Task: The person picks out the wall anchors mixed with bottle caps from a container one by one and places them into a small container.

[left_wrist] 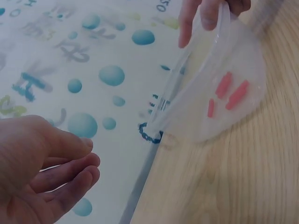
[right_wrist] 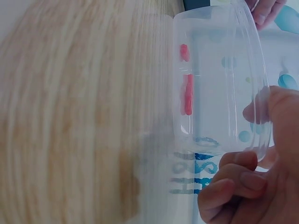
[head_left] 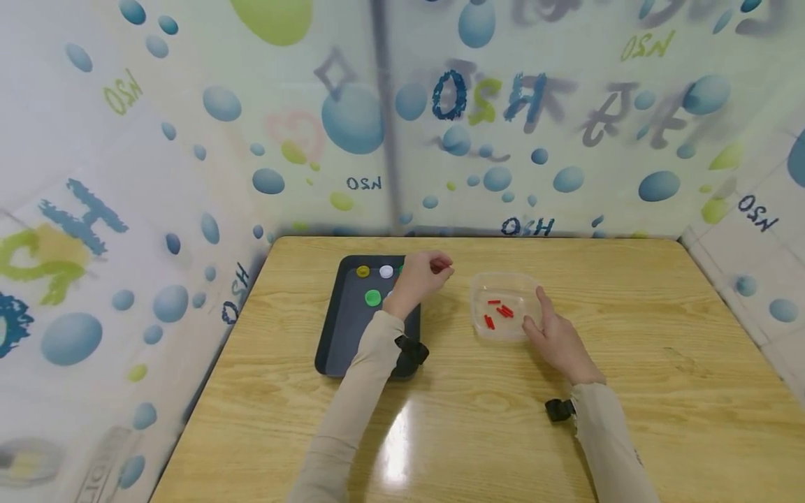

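Observation:
A clear plastic container [head_left: 493,290] with several small red sticks [head_left: 505,311] inside is on the wooden table. My right hand [head_left: 560,346] grips its right wall, thumb over the rim and fingers outside, as the right wrist view shows. My left hand [head_left: 415,279] hovers over the right edge of a dark tray [head_left: 342,339], to the left of the container. In the left wrist view its fingers [left_wrist: 74,170] are loosely bent with nothing between them. Small round caps lie in the tray: a yellow one [head_left: 363,271], a white one [head_left: 386,272] and a green one [head_left: 373,297]; others are partly hidden by the left hand.
The wooden table [head_left: 629,300] meets a wall [head_left: 566,147] printed with blue and green drops along its back edge. Another printed wall [head_left: 113,279] runs along the left side. Each wrist wears a black camera strap.

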The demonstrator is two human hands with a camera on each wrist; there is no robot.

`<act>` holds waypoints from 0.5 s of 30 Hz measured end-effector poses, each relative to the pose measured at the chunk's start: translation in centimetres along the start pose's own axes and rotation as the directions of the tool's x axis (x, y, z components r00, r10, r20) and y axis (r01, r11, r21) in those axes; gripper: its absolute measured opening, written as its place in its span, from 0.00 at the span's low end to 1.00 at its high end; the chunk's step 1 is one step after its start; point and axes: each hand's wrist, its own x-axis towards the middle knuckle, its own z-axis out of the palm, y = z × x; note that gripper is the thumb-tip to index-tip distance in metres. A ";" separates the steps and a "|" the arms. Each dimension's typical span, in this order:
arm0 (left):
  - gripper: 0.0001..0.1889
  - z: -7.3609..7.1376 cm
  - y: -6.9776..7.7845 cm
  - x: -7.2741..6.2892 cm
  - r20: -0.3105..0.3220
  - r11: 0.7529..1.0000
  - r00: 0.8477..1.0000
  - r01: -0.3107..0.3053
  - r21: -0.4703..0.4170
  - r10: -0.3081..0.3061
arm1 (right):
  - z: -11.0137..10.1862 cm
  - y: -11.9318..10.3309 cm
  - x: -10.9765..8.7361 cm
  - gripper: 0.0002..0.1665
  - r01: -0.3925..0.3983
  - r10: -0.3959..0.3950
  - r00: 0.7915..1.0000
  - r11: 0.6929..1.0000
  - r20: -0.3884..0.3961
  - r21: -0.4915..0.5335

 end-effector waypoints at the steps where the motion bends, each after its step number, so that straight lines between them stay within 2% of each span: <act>1: 0.09 -0.2 -0.2 -0.1 -0.001 1.000 1.000 0.005 -0.002 -0.005 | 0.0 0.0 0.0 0.45 0.000 0.000 1.000 1.000 0.001 0.003; 7: 0.09 -1.4 -1.7 -0.6 -0.023 0.999 0.999 0.031 -0.007 -0.031 | -0.1 0.0 -0.1 0.45 -0.003 0.003 1.000 1.000 0.002 -0.002; 15: 0.09 -2.9 -3.6 -1.0 -0.049 0.998 0.998 0.051 0.027 -0.050 | -0.1 0.0 0.0 0.45 -0.006 0.006 1.000 1.000 0.011 0.001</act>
